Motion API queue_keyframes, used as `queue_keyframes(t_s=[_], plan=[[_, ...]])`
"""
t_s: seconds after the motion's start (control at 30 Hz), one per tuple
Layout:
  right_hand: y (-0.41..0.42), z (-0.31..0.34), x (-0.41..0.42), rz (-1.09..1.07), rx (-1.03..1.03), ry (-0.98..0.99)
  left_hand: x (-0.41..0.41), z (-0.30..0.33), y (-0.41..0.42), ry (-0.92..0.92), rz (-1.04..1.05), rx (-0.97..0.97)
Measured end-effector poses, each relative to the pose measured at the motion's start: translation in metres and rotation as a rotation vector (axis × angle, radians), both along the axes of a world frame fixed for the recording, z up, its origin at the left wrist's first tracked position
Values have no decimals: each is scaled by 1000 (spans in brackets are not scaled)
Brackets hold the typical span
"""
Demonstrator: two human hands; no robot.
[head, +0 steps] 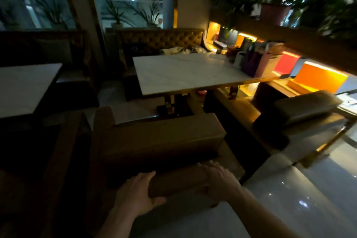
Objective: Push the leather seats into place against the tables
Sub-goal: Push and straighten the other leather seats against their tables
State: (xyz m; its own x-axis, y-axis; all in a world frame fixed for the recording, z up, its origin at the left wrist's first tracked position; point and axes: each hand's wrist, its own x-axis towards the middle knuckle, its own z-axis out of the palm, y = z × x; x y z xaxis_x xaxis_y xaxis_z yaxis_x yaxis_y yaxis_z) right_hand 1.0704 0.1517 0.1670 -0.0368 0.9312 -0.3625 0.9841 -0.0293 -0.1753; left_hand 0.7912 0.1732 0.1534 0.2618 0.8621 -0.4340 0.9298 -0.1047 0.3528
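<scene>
Both hands are gripping the top edge of a brown leather seat's backrest, the left hand and right hand clasping it side by side. Beyond them, the seat is sitting just short of a white marble table.

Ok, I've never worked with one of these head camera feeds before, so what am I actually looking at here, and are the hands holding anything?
This is a single wide-angle camera worn on a person's head, looking forward and down, so the edges bend. There is no machine: the left hand and right hand are bare and grip the padded back edge of a brown leather seat, one at each end. Ahead stands a white marble-look table; the seat sits short of it, with floor visible between them. Gift bags stand at the table's right end. A second seat is on the right, and a tufted bench sits beyond the table. The room is dim and blurred.
</scene>
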Motion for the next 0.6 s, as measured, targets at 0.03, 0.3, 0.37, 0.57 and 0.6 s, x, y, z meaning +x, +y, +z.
queue_keyframes(t_s=[0.03, 0.3, 0.37, 0.57, 0.6], plan=[[-3, 8, 8, -2, 19, 1, 10, 9, -3, -7, -2, 3], [-17, 48, 123, -23, 156, 0, 139, 50, -8, -18, -37, 73], [-24, 53, 170, -58, 165, 23, 186, 52, -6, -27, -61, 73], [-50, 69, 321, -226, 167, 51, 340, 66, -4, -97, -184, 69], [-54, 71, 344, -247, 175, 48, 365, 67, -4, -104, -196, 82]])
